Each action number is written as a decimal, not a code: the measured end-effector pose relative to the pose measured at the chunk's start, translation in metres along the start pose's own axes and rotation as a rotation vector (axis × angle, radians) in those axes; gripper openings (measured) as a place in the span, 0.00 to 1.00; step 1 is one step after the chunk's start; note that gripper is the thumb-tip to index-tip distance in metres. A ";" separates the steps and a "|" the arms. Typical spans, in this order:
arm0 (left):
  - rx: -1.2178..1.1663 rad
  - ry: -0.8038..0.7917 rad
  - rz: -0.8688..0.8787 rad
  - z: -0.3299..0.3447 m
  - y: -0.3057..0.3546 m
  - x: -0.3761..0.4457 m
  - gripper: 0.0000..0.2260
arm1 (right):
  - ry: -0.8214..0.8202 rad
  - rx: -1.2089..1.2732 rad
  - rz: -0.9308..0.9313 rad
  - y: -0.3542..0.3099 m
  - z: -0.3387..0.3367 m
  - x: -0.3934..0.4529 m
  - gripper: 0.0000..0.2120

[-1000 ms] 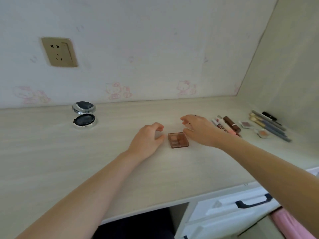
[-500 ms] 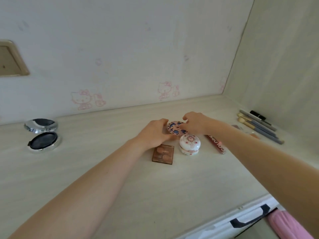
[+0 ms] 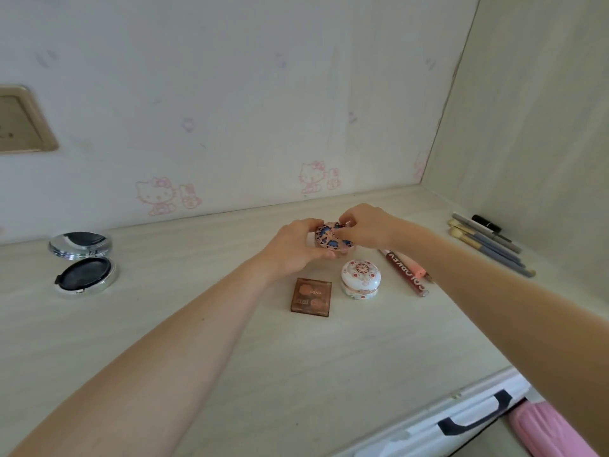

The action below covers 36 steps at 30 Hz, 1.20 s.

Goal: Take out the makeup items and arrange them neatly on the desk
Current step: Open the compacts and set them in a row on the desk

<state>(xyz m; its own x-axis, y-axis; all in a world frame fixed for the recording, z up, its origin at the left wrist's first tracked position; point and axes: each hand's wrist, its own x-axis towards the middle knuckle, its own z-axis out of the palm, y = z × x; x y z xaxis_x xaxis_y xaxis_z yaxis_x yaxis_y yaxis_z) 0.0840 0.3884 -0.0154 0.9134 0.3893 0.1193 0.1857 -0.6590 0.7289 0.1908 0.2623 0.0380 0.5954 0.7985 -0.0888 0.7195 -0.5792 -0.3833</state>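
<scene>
We see left hand (image 3: 293, 249) and right hand (image 3: 364, 227) both gripping patterned compact (image 3: 331, 240), seemingly just above surface (image 3: 296, 357). Brown palette (image 3: 310, 297), white jar (image 3: 361, 279) close in front.

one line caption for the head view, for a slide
Both hands, left hand and right hand, hold a patterned compact above the desk.
</scene>
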 end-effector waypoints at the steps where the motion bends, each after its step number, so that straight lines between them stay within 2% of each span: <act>1: -0.013 0.017 0.002 -0.004 0.001 -0.002 0.33 | 0.001 0.005 -0.025 -0.004 -0.004 -0.004 0.17; 6: -0.147 0.086 0.031 -0.032 0.006 -0.023 0.34 | 0.036 -0.005 -0.180 -0.029 -0.014 -0.027 0.23; 11: -0.287 0.113 0.021 -0.059 0.004 -0.057 0.36 | 0.060 0.056 -0.264 -0.057 -0.012 -0.048 0.23; 15: -0.256 0.118 0.044 -0.078 -0.005 -0.089 0.37 | 0.080 0.034 -0.321 -0.082 0.001 -0.060 0.23; 20: -0.376 0.146 -0.006 -0.099 -0.027 -0.128 0.31 | 0.095 0.013 -0.411 -0.109 0.023 -0.071 0.26; 24: -0.501 0.146 -0.046 -0.111 -0.046 -0.157 0.26 | 0.044 -0.008 -0.512 -0.129 0.046 -0.076 0.26; 27: -0.605 0.117 -0.069 -0.118 -0.059 -0.178 0.27 | 0.022 -0.006 -0.564 -0.142 0.061 -0.078 0.27; 30: -0.738 0.106 -0.103 -0.122 -0.071 -0.195 0.29 | 0.028 0.039 -0.559 -0.156 0.073 -0.078 0.26; 33: -0.985 0.164 -0.148 -0.124 -0.077 -0.207 0.27 | 0.029 0.110 -0.498 -0.170 0.084 -0.078 0.29; 36: -1.125 0.224 -0.162 -0.123 -0.077 -0.216 0.23 | 0.010 0.187 -0.424 -0.185 0.090 -0.076 0.32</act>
<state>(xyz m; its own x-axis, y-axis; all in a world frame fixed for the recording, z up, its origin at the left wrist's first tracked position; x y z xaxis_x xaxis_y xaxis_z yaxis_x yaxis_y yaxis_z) -0.1718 0.4345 -0.0141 0.8025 0.5966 0.0041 -0.2356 0.3106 0.9209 -0.0203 0.3234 0.0331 0.2670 0.9562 0.1199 0.8239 -0.1620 -0.5431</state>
